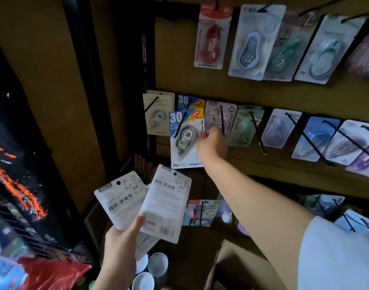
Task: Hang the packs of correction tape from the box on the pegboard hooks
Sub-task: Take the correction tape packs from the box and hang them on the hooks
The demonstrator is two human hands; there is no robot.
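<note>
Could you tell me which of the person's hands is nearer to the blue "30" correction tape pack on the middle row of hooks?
The right hand: it is at the blue "30" pack's right edge. The left hand is well below, gripping white packs.

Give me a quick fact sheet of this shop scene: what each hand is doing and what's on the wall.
left hand: holds a fan of white packs, backs facing the camera
right hand: reaches to the blue "30" pack on the middle-row hook; grip unclear
pegboard: rows of hooks with hanging packs
box: cardboard, lower right
</note>
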